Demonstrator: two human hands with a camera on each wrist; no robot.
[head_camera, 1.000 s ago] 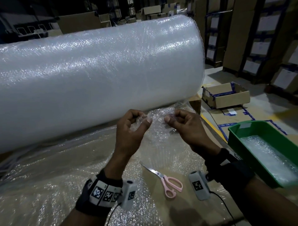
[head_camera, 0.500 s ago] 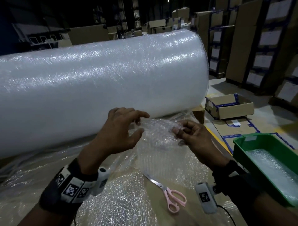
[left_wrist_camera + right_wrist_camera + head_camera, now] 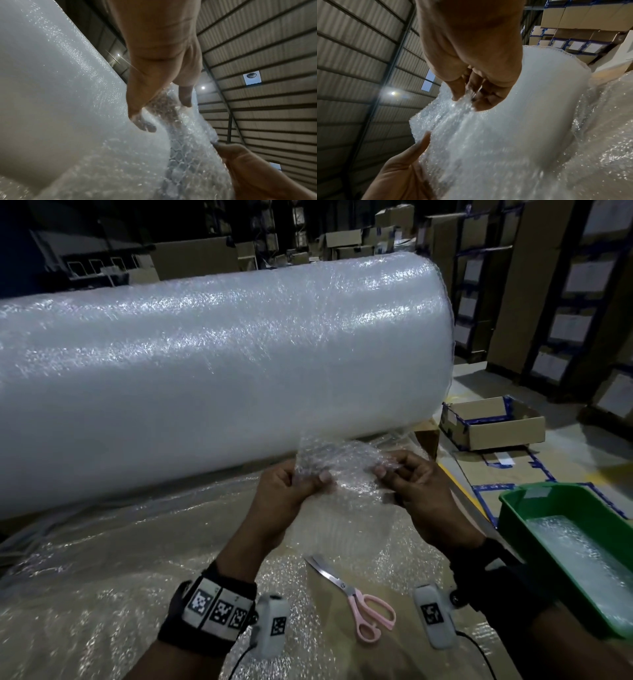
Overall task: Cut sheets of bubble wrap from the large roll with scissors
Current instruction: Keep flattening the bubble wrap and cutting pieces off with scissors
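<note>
Bubble wrap piece (image 3: 337, 465) now sits pinched between both my hands at frame centre, just below the big roll (image 3: 219, 371). Half a second back my left hand (image 3: 287, 498) was spread open over the piece with only the thumb near it; now its fingers are curled and pinching the left top corner. View has also dropped a little. I judge this means a cut sheet is being straightened or folded, no cutting going on right now.

Right hand (image 3: 419, 494) pinches the right top corner, thumb and fingertips closed tight on the plastic; the right wrist view shows the fingers (image 3: 458, 93) biting into the wrap. Left wrist view shows my thumb behind the film, fingers in front.

Scissors (image 3: 356, 597), pink handles, lie untouched on the surface (image 3: 394, 655), lower centre, blades closed. Green bin (image 3: 513, 501) at lower right already holds wrap. Loose wrap trails from the roll across the lower left.
</note>
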